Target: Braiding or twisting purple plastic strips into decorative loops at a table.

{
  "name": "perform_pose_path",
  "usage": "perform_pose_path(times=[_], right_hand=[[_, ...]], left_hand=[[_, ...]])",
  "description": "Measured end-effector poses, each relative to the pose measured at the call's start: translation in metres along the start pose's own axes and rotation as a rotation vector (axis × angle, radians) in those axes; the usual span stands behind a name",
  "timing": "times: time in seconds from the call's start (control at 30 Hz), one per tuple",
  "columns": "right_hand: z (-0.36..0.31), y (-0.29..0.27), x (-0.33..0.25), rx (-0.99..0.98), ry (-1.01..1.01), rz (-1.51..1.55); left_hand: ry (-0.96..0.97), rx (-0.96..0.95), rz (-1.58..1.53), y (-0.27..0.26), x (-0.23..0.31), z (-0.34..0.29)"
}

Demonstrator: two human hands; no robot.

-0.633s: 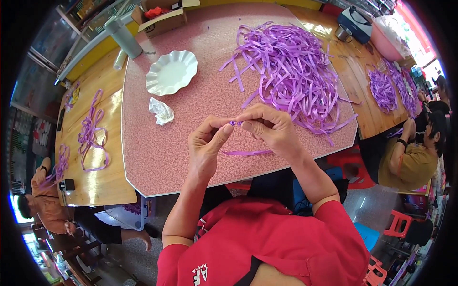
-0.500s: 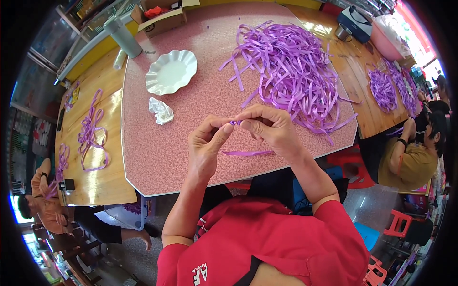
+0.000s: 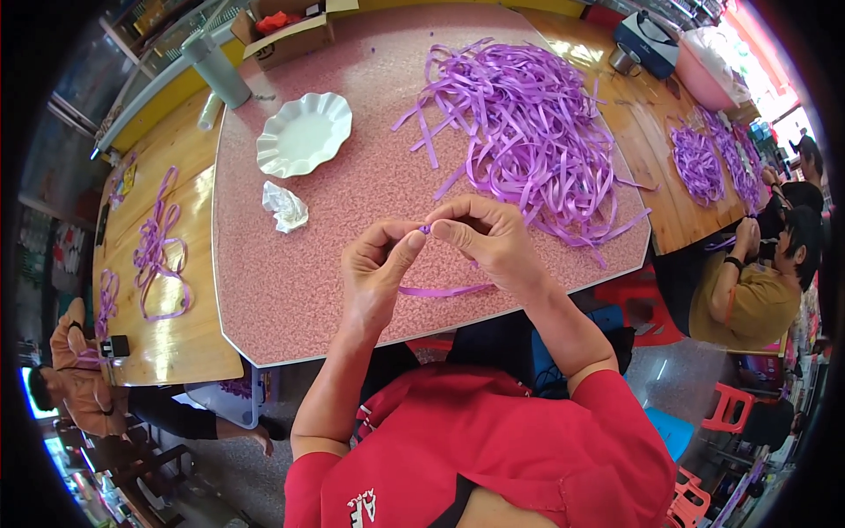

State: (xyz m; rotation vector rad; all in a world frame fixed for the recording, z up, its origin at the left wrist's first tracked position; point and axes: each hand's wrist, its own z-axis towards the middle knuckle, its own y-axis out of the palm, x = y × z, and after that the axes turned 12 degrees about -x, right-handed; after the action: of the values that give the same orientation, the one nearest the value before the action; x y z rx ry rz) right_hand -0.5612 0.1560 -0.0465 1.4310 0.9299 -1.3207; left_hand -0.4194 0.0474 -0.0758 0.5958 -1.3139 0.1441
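The step in hand appears to be close fingertip work on a small purple ribbon fold, which sits nearer the person than the scalloped dish and to its right. The left hand pinches the fold between thumb and forefinger; the right hand grips it from the other side in the same way, so the two sets of fingertips nearly meet. Whether the fold is knotted is too small to tell. The next move probably calls for a light, steady pinch from both hands, since satiny ribbon looks apt to slip or spring open.

A flat ribbon strip runs below the hands, farther from the dish than the fold; whether the two join is hidden. To the right of the dish spreads a ribbon heap, a glossy tangle of narrow loops and loose ends. The dish itself is pale and smooth, shallow, with a wavy rim. Just below it lies a crumpled white tissue, creased and irregular. Beyond the dish, to its upper left, stands a grey-green cylindrical tumbler. All rest on a speckled pink tabletop with clipped corners.
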Motion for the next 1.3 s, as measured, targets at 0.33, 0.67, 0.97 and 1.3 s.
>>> perform_pose_path(times=[0.33,0.67,0.97,1.3], right_hand=[[0.004,-0.006,0.022,0.047,-0.172,-0.193],[-0.001,-0.011,0.016,0.007,-0.226,-0.31],[-0.007,-0.015,0.007,-0.008,-0.095,-0.258],[-0.006,0.001,0.003,0.134,-0.418,-0.666]], left_hand=[[-0.011,0.061,0.022,0.006,-0.004,0.003],[0.007,0.078,0.002,0.007,-0.006,0.005],[0.017,0.006,0.085,0.004,-0.002,0.002],[0.108,0.074,0.268,0.011,-0.006,0.003]])
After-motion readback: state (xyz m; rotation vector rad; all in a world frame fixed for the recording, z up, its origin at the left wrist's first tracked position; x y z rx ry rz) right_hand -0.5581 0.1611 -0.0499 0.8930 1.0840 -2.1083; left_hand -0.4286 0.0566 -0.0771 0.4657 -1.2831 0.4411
